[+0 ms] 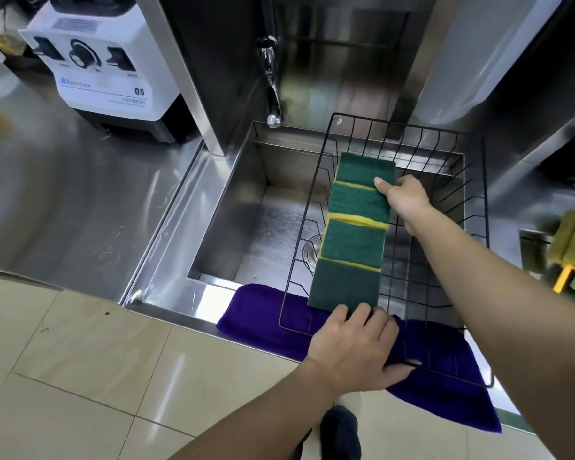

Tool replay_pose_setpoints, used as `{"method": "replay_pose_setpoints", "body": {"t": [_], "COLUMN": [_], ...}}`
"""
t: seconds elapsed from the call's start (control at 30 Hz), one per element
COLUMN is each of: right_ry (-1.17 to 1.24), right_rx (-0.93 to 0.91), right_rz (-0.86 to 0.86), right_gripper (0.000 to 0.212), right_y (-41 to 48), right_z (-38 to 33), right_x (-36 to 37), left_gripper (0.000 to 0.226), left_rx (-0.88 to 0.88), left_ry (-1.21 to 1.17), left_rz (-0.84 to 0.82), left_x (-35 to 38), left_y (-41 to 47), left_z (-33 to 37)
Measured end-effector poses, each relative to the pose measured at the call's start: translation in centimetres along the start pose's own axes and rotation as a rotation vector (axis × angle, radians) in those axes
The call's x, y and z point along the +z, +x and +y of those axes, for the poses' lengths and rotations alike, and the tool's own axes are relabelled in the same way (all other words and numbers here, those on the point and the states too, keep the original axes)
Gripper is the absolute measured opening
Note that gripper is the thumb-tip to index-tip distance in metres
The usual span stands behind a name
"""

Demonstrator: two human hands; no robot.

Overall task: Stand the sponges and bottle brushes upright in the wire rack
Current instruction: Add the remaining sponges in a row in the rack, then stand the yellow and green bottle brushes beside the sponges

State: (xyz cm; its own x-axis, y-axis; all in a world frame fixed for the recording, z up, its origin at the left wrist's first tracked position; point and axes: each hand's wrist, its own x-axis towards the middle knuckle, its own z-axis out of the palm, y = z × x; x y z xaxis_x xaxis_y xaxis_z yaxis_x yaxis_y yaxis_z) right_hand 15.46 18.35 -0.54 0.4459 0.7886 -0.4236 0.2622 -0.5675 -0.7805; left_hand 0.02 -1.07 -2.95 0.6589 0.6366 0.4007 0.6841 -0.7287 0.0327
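Note:
A black wire rack (362,127) sits over the right part of the steel sink. Inside it stands a row of several green-and-yellow sponges (352,240), packed side by side on edge along the rack's left side. My right hand (404,197) reaches into the rack and grips the far end of the row, thumb on the farthest sponge. My left hand (356,350) holds the rack's near wire rim, fingers touching the nearest sponge. A yellow-green bottle brush (570,242) with a yellow handle lies at the right edge of the counter, outside the rack.
The steel sink (253,200) lies open to the left of the rack, a faucet (273,94) above it. A purple cloth (256,313) hangs over the sink's front edge under the rack. A white blender base (103,61) stands on the counter at left.

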Motion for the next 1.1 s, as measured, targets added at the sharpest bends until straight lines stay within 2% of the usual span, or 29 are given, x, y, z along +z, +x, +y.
{"method": "replay_pose_setpoints", "body": {"t": [0.2, 0.37, 0.5, 0.7, 0.87, 1.1], "right_ry": [0.002, 0.104, 0.075, -0.123, -0.377, -0.484], "right_rx": [-0.124, -0.199, -0.225, -0.077, 0.084, 0.189], "right_rz": [0.118, 0.158, 0.326, 0.577, 0.489, 0.396], "right_gripper": [0.048, 0.014, 0.021, 0.025, 0.028, 0.025], "right_y": [-2.0, -4.0, -5.5, -8.1, -9.7, -10.4], "right_z": [0.0, -0.1, 1.7, 6.8, 11.0, 13.7], "right_x": [-2.3, -7.1, -11.9, -17.0, -17.9, -16.6], "left_gripper": [0.062, 0.068, 0.067, 0.063, 0.061, 0.057], "left_rx": [0.025, 0.092, 0.143, 0.167, 0.180, 0.191], "left_ry": [0.007, -0.050, -0.033, -0.064, -0.028, -0.037], "left_rz": [-0.088, -0.128, -0.188, -0.222, -0.194, -0.159], "left_x": [-0.9, -1.4, -1.3, -1.1, -0.1, 0.0], "left_y": [0.3, 0.7, 1.2, 2.9, 3.1, 2.9], "left_z": [-0.4, -0.3, 1.3, 4.5, 4.7, 4.7]}}
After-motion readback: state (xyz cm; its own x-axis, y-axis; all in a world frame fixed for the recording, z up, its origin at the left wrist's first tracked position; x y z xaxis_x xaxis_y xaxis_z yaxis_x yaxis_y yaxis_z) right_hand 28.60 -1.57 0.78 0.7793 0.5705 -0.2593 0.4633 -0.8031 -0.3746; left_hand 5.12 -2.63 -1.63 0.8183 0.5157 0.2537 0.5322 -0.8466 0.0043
